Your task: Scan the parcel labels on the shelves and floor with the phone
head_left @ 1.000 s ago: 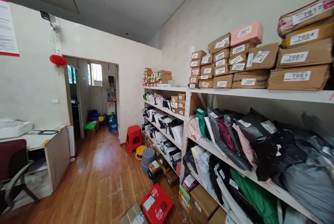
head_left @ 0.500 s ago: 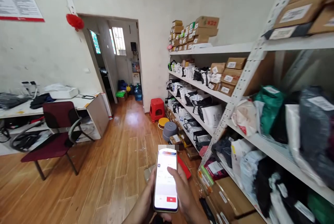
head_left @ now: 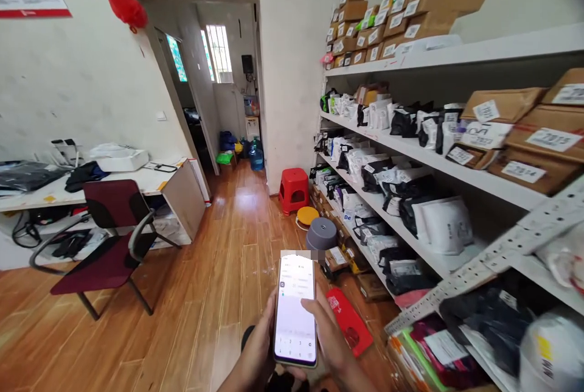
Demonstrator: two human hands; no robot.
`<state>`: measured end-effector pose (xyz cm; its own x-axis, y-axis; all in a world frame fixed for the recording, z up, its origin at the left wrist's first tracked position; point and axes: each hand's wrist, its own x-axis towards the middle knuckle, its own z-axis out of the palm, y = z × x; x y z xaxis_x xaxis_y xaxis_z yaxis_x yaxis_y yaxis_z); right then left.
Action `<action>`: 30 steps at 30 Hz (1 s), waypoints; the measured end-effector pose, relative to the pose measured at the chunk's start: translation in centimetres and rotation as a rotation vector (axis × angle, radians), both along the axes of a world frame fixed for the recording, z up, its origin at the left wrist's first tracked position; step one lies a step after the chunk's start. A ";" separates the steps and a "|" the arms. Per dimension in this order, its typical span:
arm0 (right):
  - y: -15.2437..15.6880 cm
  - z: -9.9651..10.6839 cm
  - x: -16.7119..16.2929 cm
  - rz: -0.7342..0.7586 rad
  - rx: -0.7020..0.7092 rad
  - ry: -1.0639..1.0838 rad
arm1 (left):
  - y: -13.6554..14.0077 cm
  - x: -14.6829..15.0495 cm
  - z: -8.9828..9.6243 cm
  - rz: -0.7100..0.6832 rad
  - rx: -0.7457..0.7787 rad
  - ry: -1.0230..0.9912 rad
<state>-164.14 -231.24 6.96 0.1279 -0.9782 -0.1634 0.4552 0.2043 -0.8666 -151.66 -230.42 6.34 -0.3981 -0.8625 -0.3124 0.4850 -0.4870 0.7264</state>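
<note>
A smartphone [head_left: 294, 319] with a lit white screen is held upright before me, a number keypad showing on its lower part. My left hand [head_left: 263, 337] is closed around its left edge, with fingers passing beneath it. My right hand [head_left: 329, 328] grips the right side, its thumb lying over the middle of the screen; its other fingers are hidden behind the phone. Beyond the phone, a red flat packet [head_left: 349, 322] lies on the wooden floor.
Shelves [head_left: 483, 176] full of labelled parcels line the right side. A red stool [head_left: 294, 191], a yellow stool [head_left: 307, 217] and a grey round stool [head_left: 321, 235] stand beside them. At left are a dark red chair [head_left: 98, 267] and a white desk [head_left: 182, 182]. A doorway [head_left: 232, 167] opens ahead.
My view has moved forward along the shelves, so the stools and doorway look nearer. The phone screen has changed from a page with a red button to one with a keypad.
</note>
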 end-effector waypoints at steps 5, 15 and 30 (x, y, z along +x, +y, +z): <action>-7.4 -0.7 4.7 0.076 -0.078 0.158 | -8.9 6.2 0.8 -0.063 -0.036 -0.051; -17.3 -1.0 12.0 -0.047 -0.031 0.160 | -19.4 14.2 2.9 -0.180 -0.005 -0.108; -27.8 -1.8 12.2 -0.130 -0.061 0.141 | -30.2 13.1 2.1 -0.228 -0.011 -0.081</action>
<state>-151.98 -259.02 5.14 -0.0197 -0.9936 -0.1109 0.3476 0.0972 -0.9326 -138.55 -260.62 8.49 -0.5567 -0.7567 -0.3427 0.3033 -0.5692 0.7642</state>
